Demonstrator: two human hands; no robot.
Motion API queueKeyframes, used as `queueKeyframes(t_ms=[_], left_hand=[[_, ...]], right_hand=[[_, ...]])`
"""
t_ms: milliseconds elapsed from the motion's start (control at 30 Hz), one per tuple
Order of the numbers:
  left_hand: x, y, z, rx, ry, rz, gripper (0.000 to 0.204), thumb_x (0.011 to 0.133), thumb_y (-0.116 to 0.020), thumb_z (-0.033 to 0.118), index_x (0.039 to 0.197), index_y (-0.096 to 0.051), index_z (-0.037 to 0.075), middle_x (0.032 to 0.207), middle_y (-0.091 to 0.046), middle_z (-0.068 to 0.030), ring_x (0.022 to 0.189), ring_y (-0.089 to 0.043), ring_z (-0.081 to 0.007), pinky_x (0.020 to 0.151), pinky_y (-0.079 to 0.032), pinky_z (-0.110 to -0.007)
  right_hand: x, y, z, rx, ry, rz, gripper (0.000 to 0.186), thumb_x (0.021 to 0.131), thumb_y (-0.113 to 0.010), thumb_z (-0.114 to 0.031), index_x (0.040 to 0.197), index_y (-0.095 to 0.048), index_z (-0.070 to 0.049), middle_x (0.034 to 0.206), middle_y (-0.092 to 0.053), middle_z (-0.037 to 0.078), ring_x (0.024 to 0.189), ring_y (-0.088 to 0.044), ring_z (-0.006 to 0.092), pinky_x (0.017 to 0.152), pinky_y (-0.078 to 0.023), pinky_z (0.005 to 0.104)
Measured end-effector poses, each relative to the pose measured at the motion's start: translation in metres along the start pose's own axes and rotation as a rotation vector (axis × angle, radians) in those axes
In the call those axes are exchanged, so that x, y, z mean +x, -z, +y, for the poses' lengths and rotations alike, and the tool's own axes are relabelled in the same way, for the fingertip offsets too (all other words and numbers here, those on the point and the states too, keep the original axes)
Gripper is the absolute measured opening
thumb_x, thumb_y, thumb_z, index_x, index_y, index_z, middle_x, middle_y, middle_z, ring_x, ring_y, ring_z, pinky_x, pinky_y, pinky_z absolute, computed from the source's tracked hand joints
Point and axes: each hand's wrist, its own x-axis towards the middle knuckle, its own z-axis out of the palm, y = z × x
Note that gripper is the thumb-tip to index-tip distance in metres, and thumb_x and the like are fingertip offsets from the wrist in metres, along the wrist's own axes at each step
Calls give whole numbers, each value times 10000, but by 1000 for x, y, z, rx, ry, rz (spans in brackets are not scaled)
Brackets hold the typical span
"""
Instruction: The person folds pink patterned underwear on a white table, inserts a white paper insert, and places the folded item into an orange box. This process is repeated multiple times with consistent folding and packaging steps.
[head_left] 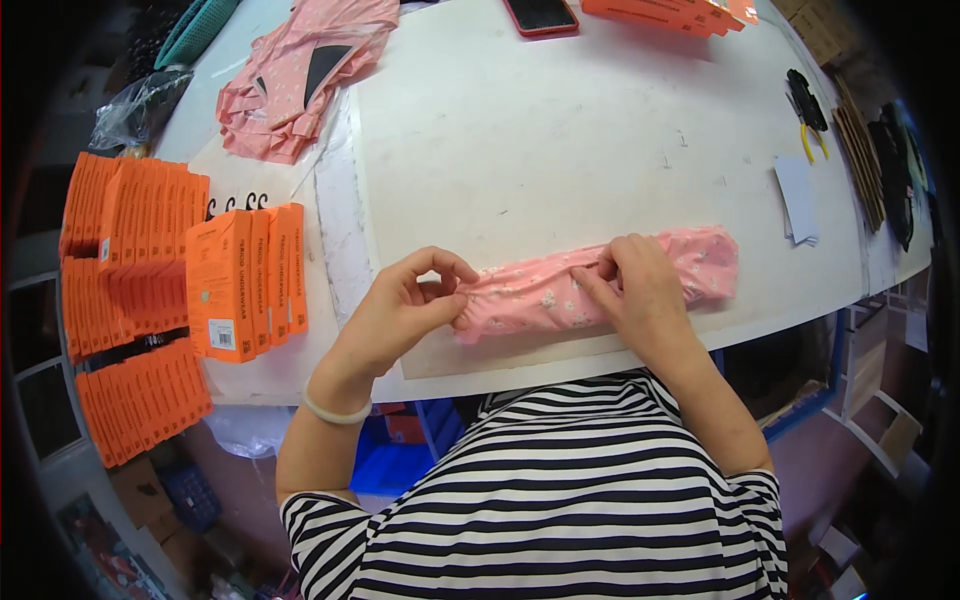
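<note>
A pink floral cloth (540, 305), folded into a long strip, lies crosswise on the white work table (520, 140) near its front edge. My left hand (410, 310) pinches the strip's left end between thumb and fingers. My right hand (640, 300) grips the upper folded edge right of the middle, fingers bent and thumb against the fabric. A white band circles my left wrist.
Orange boxes stand stacked on the left (140, 400), more at top right (660, 12). Pink garments (290, 110) lie upper left, beside a green basket (195, 30). A phone (540, 14), white cards (795, 200), yellow-handled cutters (805, 115) and cardboard pieces (860, 160) surround the work area.
</note>
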Motion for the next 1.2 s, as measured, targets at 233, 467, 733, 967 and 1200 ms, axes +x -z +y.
queueKeyframes(t_ms=[233, 467, 733, 967, 1200], left_hand=[[7, -7, 1, 199, 47, -2, 356, 887, -783, 85, 1213, -682, -19, 1010, -681, -18, 878, -639, -80, 808, -517, -229], [17, -8, -7, 732, -167, 200, 192, 814, -844, 112, 912, -723, -1, 847, -673, -36, 809, -641, -141, 699, -494, -267], [25, -20, -3, 904, -364, 205, 202, 794, -814, 103, 879, -662, -1, 877, -650, -131, 803, -649, -280, 721, -510, -362], [33, -2, 7, 1066, -281, -174, 203, 954, -682, 184, 984, -639, -11, 864, -625, -141, 787, -608, -270, 731, -489, -345], [32, -6, 22, 479, 29, -375, 341, 1088, -515, 321, 970, -610, 16, 818, -528, -31, 809, -496, -138, 746, -441, -297]], right_hand=[[0, -2, -1, -30, 6, 32, 311, 857, -784, -248, 790, -553, -52, 781, -567, 96, 780, -546, 307, 716, -436, 432], [1, -9, 0, -100, 24, 79, 354, 858, -762, -347, 766, -559, -72, 775, -574, 99, 781, -563, 311, 709, -443, 444], [0, -23, -11, -369, -13, 165, 440, 747, -827, -441, 790, -567, -88, 816, -565, 79, 834, -567, 282, 713, -429, 451], [-1, -33, -12, -438, 6, 261, 474, 655, -859, -452, 783, -562, -106, 813, -546, 61, 842, -551, 261, 716, -398, 434], [-1, -36, -15, -496, 32, 320, 456, 697, -824, -450, 779, -547, -97, 800, -529, 77, 818, -543, 282, 712, -397, 444]])
